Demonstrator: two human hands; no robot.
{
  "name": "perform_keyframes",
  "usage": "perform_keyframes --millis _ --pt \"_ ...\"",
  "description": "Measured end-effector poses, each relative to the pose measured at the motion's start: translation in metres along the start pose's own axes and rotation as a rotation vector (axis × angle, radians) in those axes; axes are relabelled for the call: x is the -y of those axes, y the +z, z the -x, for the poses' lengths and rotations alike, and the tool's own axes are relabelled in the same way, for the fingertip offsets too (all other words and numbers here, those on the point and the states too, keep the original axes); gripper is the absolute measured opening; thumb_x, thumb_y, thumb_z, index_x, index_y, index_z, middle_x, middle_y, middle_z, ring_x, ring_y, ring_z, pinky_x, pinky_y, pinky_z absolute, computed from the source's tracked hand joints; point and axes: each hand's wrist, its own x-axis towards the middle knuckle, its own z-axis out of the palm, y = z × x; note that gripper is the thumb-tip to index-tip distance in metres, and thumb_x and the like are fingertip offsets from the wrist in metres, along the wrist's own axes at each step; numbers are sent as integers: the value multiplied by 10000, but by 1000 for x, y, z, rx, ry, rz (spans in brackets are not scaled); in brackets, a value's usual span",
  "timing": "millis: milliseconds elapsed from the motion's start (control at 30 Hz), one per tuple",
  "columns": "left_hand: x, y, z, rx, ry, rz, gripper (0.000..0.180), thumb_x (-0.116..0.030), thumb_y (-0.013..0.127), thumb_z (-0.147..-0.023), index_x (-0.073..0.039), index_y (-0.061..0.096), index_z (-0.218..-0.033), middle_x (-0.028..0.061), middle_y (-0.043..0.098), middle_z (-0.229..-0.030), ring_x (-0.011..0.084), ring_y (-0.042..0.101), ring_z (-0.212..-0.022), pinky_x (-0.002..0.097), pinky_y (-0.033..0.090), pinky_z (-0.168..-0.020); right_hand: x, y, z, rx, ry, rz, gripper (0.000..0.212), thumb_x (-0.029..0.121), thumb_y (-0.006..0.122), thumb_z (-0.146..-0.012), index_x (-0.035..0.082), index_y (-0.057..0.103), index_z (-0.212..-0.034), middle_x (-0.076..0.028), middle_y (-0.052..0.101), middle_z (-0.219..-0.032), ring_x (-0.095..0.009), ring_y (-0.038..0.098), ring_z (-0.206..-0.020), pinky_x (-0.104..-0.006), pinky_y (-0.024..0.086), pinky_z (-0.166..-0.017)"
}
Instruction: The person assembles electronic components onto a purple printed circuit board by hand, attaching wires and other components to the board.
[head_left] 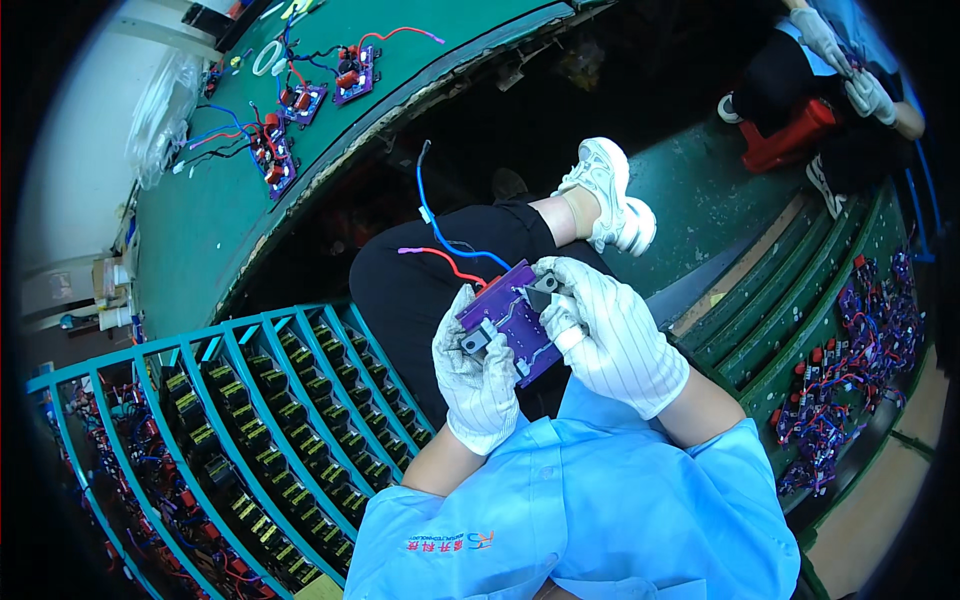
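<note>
In front of my lap a purple circuit board [513,325] is held tilted, its soldered side facing up. My left hand [474,385], in a white striped glove, grips its left edge, with the thumb beside a black component with a round hole [475,342]. At the opposite edge my right hand [618,340], gloved likewise, has its fingers closed around the board next to a similar black component [543,284]. A blue wire [447,238] and a red wire [437,253] stick out from the far side. The fingertips under the board are hidden.
Several wired circuit boards [301,100] lie on the green bench [190,255]. At the lower left stands a teal rack [235,340] filled with black parts. Many purple boards [835,385] are heaped at the right. A gloved co-worker [845,65] sits at the upper right, by a red stool [790,138].
</note>
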Motion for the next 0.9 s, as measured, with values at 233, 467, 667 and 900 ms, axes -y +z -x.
perform_keyframes --millis 233,467,667,900 --pt "4 -1 1 -2 0 -37 555 -38 592 -803 18 332 -1291 141 459 -1219 209 514 -1081 334 413 -948 -4 3 2 -75 -14 -59 324 76 530 -808 -98 488 -1078 -227 595 -934 -343 610 -791 -361 500 -690" --pt "-3 3 0 9 62 -49 548 -54 598 -810 11 338 -1287 123 465 -1216 198 529 -1060 326 431 -929 -4 1 0 -32 141 -204 351 79 495 -813 -55 468 -1137 -180 608 -804 -315 595 -695 -348 488 -650" --pt "-2 5 -7 -44 -101 76 524 -65 561 -829 59 326 -1281 162 438 -1238 185 485 -1095 313 373 -963 -11 -13 -3 -124 265 -247 455 77 486 -802 -50 397 -1230 -126 604 -720 -266 602 -654 -339 485 -675" --pt "-11 -8 -15 -73 -74 76 529 -113 567 -838 19 324 -1289 130 471 -1208 204 518 -1083 337 417 -947 -17 -32 -23 -689 248 -487 493 250 552 -864 -17 407 -1253 15 459 -767 -29 399 -577 -162 342 -501"
